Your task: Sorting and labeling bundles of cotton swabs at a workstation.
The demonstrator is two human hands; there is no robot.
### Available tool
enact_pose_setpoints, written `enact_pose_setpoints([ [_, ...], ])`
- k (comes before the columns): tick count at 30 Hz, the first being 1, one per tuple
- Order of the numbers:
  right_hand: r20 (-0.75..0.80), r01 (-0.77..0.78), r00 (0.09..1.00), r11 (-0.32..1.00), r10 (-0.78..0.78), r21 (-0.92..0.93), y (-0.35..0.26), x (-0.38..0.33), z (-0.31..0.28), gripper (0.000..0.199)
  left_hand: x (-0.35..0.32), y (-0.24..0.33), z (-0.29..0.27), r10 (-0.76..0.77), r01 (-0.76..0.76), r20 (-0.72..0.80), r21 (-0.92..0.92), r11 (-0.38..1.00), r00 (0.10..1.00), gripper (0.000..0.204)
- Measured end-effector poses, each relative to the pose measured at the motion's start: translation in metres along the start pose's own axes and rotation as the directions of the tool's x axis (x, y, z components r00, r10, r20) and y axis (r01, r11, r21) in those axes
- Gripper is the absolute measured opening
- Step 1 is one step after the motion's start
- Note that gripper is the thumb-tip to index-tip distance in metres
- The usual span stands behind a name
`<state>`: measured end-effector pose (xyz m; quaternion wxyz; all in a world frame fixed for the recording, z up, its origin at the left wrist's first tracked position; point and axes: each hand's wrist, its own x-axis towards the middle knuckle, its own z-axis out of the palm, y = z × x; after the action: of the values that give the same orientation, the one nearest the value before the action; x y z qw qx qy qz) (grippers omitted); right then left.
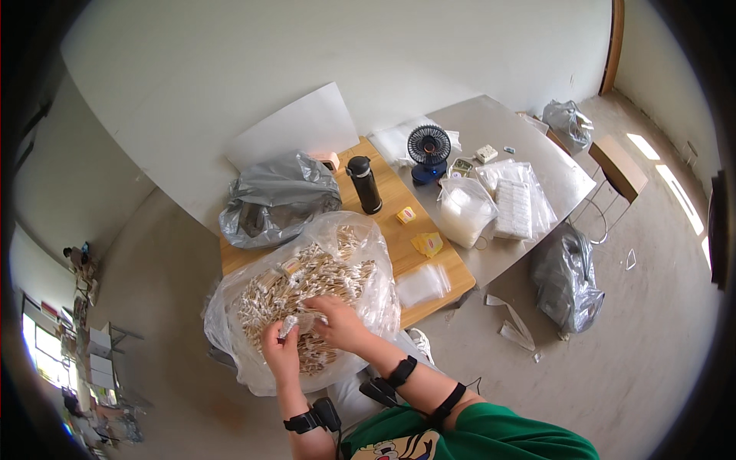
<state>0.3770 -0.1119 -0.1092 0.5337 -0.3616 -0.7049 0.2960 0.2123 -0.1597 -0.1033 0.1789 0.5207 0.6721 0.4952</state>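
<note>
Loose cotton swabs lie heaped in a large clear plastic bag, spread wide at the table's near left corner. Above the near part of this heap, my left hand pinches a small clear plastic bag with whitish contents. My right hand is close beside it, its fingers bent toward the small bag. What those right fingers hold, if anything, is too small to make out. A small bundle of swabs rests on the far side of the heap.
On the wooden table are a black bottle, yellow cards, flat clear bags and a grey plastic bag. The metal table bears a fan and packed white swabs. A filled grey bag stands on the floor.
</note>
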Motion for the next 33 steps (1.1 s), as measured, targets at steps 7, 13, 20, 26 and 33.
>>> enact_pose_setpoints([
  [7,0.153,-0.054,0.988,0.986,0.03,0.158,0.004,0.011,0.006,0.017,0.005,0.012,0.003,0.094,-0.103,0.09,0.1,0.99,0.991,0.017],
  [13,0.112,-0.043,0.994,0.966,0.014,0.256,0.005,0.012,0.004,0.013,0.002,0.015,0.005,-0.141,0.218,0.226,-0.365,0.905,0.964,0.021],
  [20,0.172,-0.245,0.966,0.899,0.194,0.364,0.006,0.015,0.003,0.012,0.002,0.01,0.011,-0.19,0.271,0.205,-0.514,0.814,0.96,0.022],
  [26,0.191,-0.209,0.971,0.898,0.144,0.388,0.006,0.017,0.009,0.011,0.006,-0.006,0.004,-0.171,0.24,0.174,-0.558,0.794,0.97,0.016],
  [33,0.197,-0.28,0.957,0.848,0.212,0.449,0.011,0.016,0.015,0.011,0.007,0.001,0.012,-0.159,0.188,0.103,-0.446,0.875,0.982,0.009],
])
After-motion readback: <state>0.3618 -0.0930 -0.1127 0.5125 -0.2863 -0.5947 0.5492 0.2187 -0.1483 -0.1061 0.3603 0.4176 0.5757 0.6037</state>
